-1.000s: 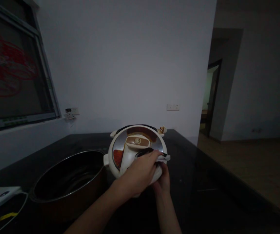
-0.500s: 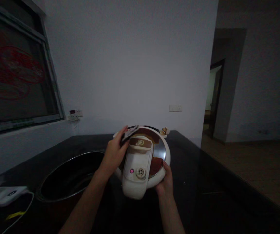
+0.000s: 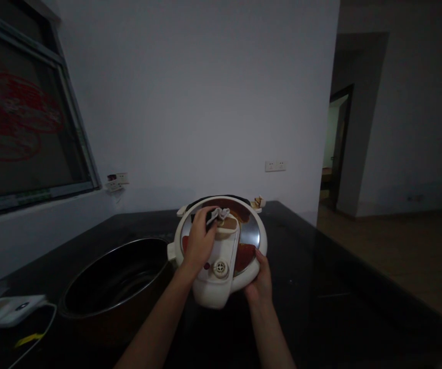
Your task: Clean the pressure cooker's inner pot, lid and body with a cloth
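I hold a round white cooker lid (image 3: 246, 241) tilted up over the dark countertop (image 3: 321, 287); its metal plate and white handle with a small vent face me. My right hand (image 3: 258, 283) grips the lid's lower right rim. My left hand (image 3: 199, 242) is closed on a small crumpled cloth (image 3: 212, 215) and presses it against the upper left of the lid, beside the handle.
A large dark inner pot (image 3: 117, 279) stands on the counter to the left of the lid. A white device with a cable (image 3: 7, 310) lies at the far left. A window (image 3: 21, 128) is on the left wall; wall sockets (image 3: 275, 165) and a doorway (image 3: 338, 148) lie beyond.
The lid has been turned so its handle points toward me. My left hand with the cloth went from the lid's lower right, up to its top left edge, then inward onto the plate.
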Demonstrator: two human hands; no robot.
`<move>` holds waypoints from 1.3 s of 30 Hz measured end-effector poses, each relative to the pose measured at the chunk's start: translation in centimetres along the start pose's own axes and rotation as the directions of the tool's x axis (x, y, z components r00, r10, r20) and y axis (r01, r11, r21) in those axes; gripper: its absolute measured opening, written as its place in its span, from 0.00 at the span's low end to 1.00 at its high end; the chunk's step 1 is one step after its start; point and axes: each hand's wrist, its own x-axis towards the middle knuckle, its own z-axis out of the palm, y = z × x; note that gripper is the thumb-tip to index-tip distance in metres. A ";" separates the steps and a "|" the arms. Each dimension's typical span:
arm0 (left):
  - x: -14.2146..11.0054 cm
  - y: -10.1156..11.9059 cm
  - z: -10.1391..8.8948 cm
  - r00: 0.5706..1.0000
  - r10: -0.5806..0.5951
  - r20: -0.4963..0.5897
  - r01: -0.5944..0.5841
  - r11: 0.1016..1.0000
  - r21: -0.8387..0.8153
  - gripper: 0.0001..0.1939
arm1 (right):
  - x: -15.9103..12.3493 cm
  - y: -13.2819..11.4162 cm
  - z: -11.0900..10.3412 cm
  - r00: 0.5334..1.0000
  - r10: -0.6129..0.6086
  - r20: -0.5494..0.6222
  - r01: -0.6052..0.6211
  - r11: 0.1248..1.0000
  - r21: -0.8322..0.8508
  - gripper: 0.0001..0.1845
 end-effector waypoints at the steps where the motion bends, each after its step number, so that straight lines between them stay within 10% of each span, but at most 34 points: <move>1: 0.0 0.2 0.1 0.999 0.031 0.032 -0.034 0.996 0.085 0.16 | 0.0 0.0 0.1 1.000 0.005 0.003 -0.005 1.000 0.001 0.12; 6: -0.8 2.6 0.7 0.947 0.143 0.287 -0.269 0.840 0.471 0.24 | -0.1 -0.1 0.3 1.000 0.014 0.017 -0.014 1.000 0.014 0.13; 13: -1.5 4.5 2.1 0.781 0.251 0.571 -0.556 0.695 0.456 0.21 | 0.4 -0.1 0.1 0.995 -0.031 0.098 0.024 0.997 0.069 0.18; 22: -0.9 3.1 0.5 0.930 0.157 0.331 -0.311 0.816 0.487 0.21 | 0.4 0.2 -0.4 1.000 0.000 0.026 -0.001 1.000 0.005 0.17; 29: -0.7 -0.7 -0.3 0.999 -0.016 0.040 0.015 1.000 0.019 0.16 | 0.5 0.3 -0.8 1.000 -0.015 -0.020 0.015 1.000 -0.003 0.12; 39: 1.7 1.6 -0.1 0.968 0.049 0.248 -0.174 0.840 0.514 0.15 | 1.1 0.4 -1.8 0.999 -0.038 0.019 0.038 0.999 -0.031 0.15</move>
